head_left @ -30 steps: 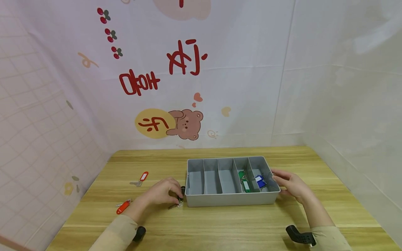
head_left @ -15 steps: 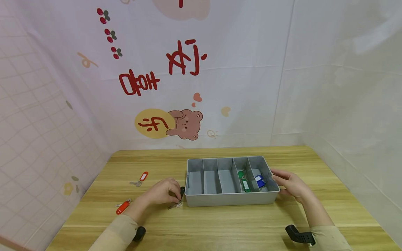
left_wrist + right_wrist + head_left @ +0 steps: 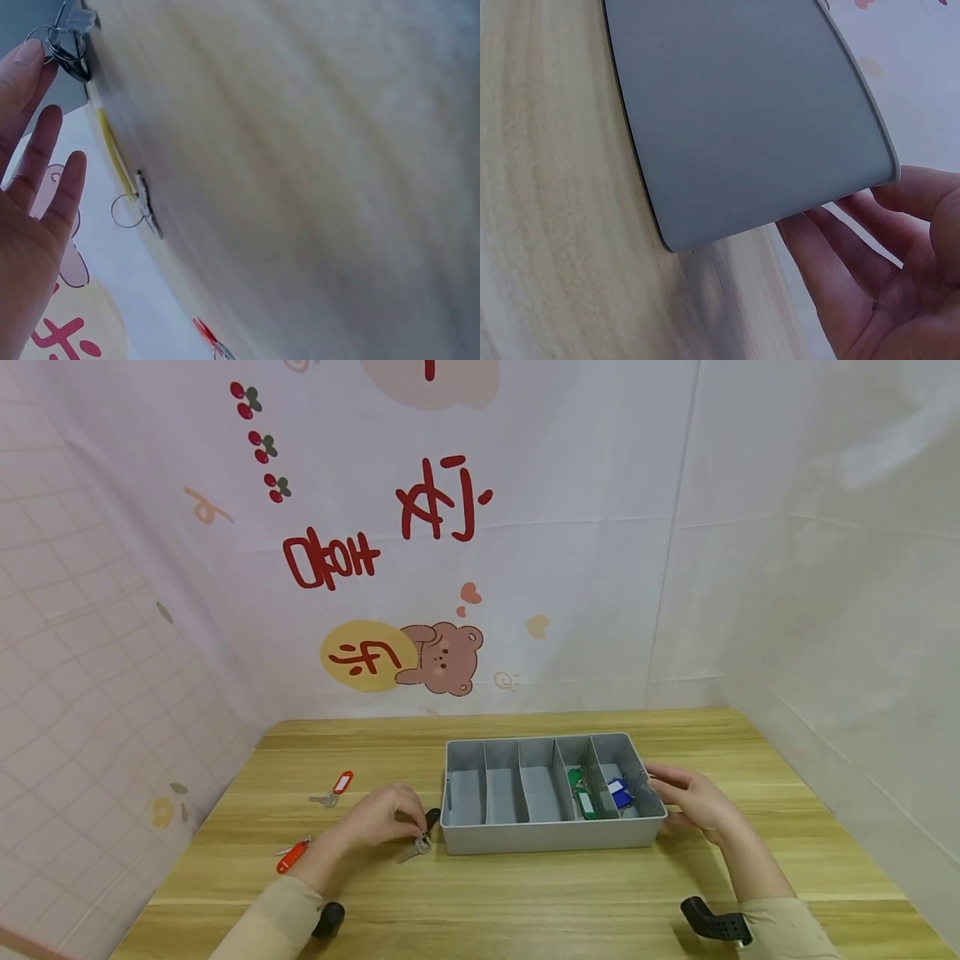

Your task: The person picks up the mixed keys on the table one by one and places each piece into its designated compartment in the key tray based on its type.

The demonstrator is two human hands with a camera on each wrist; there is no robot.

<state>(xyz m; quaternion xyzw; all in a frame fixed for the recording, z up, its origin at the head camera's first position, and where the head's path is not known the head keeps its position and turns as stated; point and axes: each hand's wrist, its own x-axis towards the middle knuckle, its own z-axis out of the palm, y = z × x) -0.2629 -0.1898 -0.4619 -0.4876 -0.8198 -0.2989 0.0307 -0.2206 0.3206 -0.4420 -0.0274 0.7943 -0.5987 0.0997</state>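
Observation:
My left hand [image 3: 386, 817] pinches the ring of a bunch of keys [image 3: 416, 846] between thumb and index finger, just left of the grey divided box [image 3: 551, 837]. A black key tag [image 3: 432, 820] hangs on that ring, close to the box's left end. In the left wrist view the other fingers are spread, and the metal ring [image 3: 46, 46] shows at the fingertips. My right hand [image 3: 697, 802] holds the box's right end, thumb at the rim and fingers against the outer wall. Green-tagged keys [image 3: 585, 802] and blue-tagged keys [image 3: 620, 793] lie in its two rightmost compartments.
Keys with a red tag [image 3: 342, 782] lie at the far left of the wooden table [image 3: 525, 902]. Another red key tag [image 3: 293, 856] lies nearer, beside my left forearm. The left wrist view shows a yellow key tag [image 3: 112, 150] with keys. Printed cloth [image 3: 570, 568] stands behind.
My left hand has drawn the black-tagged keys slightly left, away from the box, and their ring now shows below the fingertips. The right hand keeps its place on the box.

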